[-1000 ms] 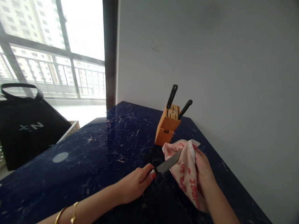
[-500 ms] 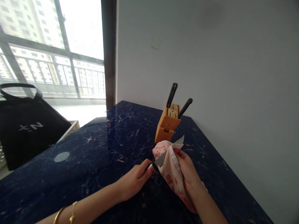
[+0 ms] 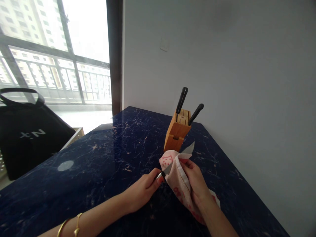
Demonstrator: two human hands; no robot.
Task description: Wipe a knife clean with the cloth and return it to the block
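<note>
1. Since 1 second ago, the right hand (image 3: 197, 181) and towel (image 3: 179, 182) have moved along the knife (image 3: 168, 169), nearer to its handle.
2. Right fingers pinch the towel, which is folded around the blade; left hand (image 3: 142, 191) grips the handle.
3. I see the knife above the table (image 3: 140, 138), its tip near the wooden block (image 3: 175, 135).
4. From this block, 2 black handles (image 3: 182, 100) stick out.
</note>
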